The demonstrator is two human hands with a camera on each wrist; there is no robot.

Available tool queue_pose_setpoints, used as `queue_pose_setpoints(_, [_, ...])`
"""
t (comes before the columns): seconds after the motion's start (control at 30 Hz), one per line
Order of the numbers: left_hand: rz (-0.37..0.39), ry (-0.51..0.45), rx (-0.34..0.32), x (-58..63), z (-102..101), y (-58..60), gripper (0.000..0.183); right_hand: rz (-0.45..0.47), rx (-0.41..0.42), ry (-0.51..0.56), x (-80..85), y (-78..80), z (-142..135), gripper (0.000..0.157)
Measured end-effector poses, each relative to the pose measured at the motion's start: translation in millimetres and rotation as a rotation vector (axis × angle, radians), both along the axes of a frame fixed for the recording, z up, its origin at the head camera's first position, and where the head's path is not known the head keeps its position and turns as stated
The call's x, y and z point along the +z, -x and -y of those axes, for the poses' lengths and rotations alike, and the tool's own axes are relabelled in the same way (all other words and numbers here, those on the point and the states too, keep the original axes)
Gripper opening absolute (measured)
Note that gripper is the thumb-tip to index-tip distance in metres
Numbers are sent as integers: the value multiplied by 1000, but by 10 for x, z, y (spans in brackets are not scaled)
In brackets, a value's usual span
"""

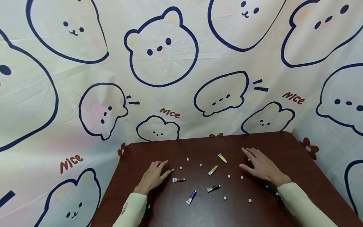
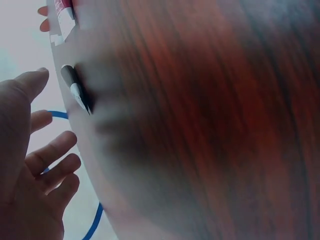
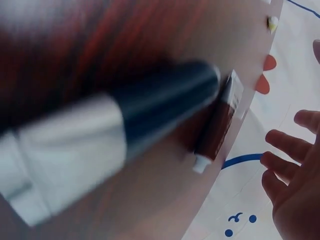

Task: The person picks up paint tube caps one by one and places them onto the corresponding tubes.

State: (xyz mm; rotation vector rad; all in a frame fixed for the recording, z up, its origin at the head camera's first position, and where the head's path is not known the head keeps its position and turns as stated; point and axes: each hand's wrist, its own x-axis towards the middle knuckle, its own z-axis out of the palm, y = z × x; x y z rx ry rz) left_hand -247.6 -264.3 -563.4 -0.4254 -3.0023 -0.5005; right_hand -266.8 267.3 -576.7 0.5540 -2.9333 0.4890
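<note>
In the head view my left hand point(image 1: 153, 176) is low over the left side of the table, its fingers loosely bent. A small dark paint tube point(image 2: 75, 85) lies close by its thumb, apart from the fingers in the left wrist view. The red paint tube point(image 1: 179, 180) is just to the right of that hand. My right hand point(image 1: 262, 167) spreads its fingers over the right side, holding nothing. Under it the right wrist view shows a brown paint tube point(image 3: 218, 120) with a white tip and, blurred and very close, a dark tube point(image 3: 165, 105) with a silver end.
Between the hands lie yellow point(image 1: 222, 158), ochre point(image 1: 212, 170), black point(image 1: 213, 188) and purple point(image 1: 191, 197) paint tubes. Several small white cap-like pieces point(image 1: 228, 177) are scattered among them on the dark brown table point(image 1: 170, 214). A bear-print curtain point(image 1: 161, 69) hangs behind.
</note>
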Motion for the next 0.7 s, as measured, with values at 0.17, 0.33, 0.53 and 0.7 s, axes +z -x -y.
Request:
queue_pose_setpoints(0.17, [12, -4, -9, -43, -12, -26, 54, -4, 7, 1, -8, -87, 56, 85])
queue_pose_setpoints(0.33, [-2, 0, -22, -54, -19, -11, 51, -7, 15, 3, 5, -151, 101, 85])
queue_pose_setpoints(0.53, [13, 36, -21, -67, -31, 3, 48, -19, 32, -20, -8, -203, 126, 80])
queue_pose_setpoints(0.7, [15, 43, -13, -80, -47, -3, 43, -22, 42, -29, -3, -241, 145, 79])
